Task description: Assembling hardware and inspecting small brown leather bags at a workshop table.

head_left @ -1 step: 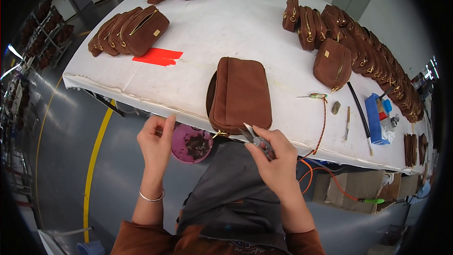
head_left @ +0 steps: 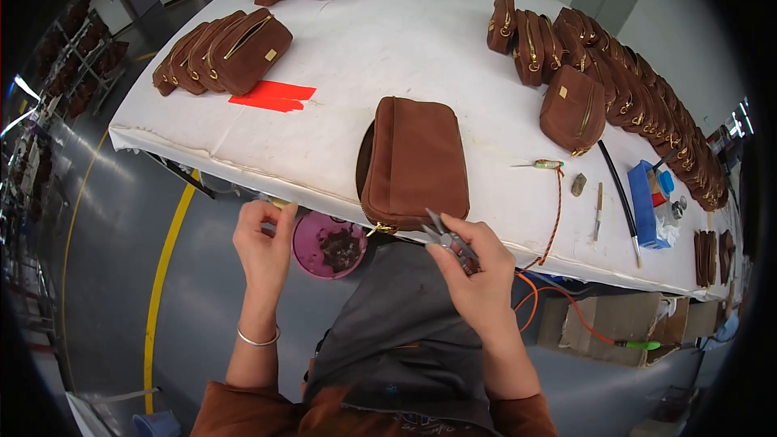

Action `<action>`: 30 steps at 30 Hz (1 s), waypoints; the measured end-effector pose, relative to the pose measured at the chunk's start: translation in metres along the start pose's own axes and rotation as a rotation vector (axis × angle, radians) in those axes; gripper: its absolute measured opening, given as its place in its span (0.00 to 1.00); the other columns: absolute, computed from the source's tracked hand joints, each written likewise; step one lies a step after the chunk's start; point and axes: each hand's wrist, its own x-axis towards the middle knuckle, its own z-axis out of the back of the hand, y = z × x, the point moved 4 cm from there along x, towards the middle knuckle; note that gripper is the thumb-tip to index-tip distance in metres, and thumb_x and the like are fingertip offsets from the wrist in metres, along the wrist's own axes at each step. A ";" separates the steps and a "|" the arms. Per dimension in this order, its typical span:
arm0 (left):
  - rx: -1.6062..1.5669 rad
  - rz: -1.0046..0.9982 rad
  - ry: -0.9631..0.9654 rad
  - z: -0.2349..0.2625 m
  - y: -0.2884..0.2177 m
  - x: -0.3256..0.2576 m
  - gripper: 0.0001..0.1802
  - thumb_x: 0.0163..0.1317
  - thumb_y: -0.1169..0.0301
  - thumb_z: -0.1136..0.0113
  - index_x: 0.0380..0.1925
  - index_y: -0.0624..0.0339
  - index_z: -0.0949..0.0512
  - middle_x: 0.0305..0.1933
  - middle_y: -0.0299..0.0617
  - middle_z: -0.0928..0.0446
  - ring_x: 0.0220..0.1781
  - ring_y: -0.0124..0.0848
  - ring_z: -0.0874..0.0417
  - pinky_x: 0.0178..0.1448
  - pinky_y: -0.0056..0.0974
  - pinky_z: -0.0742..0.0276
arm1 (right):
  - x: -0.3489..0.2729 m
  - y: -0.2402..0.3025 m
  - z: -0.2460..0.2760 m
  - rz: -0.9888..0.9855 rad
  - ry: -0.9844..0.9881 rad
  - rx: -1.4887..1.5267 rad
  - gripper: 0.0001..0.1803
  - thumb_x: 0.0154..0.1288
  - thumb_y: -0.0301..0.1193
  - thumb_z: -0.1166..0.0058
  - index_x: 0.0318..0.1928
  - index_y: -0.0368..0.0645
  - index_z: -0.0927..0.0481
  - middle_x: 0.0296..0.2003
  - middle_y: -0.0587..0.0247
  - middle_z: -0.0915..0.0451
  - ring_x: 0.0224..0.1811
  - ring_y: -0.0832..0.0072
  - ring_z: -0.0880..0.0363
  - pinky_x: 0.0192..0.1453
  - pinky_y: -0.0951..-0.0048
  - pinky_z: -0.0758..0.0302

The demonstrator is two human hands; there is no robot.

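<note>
A brown pouch (head_left: 427, 154) lies at the table's near edge, its open side to the left and a gold zip pull hanging over the edge. My right hand (head_left: 479, 271) is closed around small grey pliers (head_left: 452, 244) at the pouch's near right corner. The jaws of the pliers stand apart with nothing visible between them. My left hand (head_left: 264, 241) is closed in a pinch just off the table edge, left of the pouch. A small yellowish piece (head_left: 279, 203) shows at its fingertips; its kind cannot be made out.
A pink bin (head_left: 306, 249) with dark scraps stands below the edge. Red tape (head_left: 273, 97) marks the white table (head_left: 340, 57). Brown pouches (head_left: 251, 53) stand at the left, more (head_left: 623, 85) at the right. An awl (head_left: 547, 164), brush (head_left: 620, 202) and blue tray (head_left: 643, 206) lie right.
The pliers' jaws stand wider apart, and my right hand has shifted slightly right. The yellowish piece at my left fingertips has come into sight.
</note>
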 end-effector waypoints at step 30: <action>-0.100 -0.040 0.283 -0.022 -0.012 -0.048 0.04 0.61 0.76 0.38 0.33 0.66 0.21 0.33 0.41 0.24 0.29 0.24 0.26 0.31 0.30 0.32 | -0.006 -0.041 -0.003 -0.253 -0.173 0.428 0.18 0.67 0.25 0.45 0.56 0.34 0.27 0.30 0.74 0.27 0.27 0.90 0.35 0.30 0.88 0.37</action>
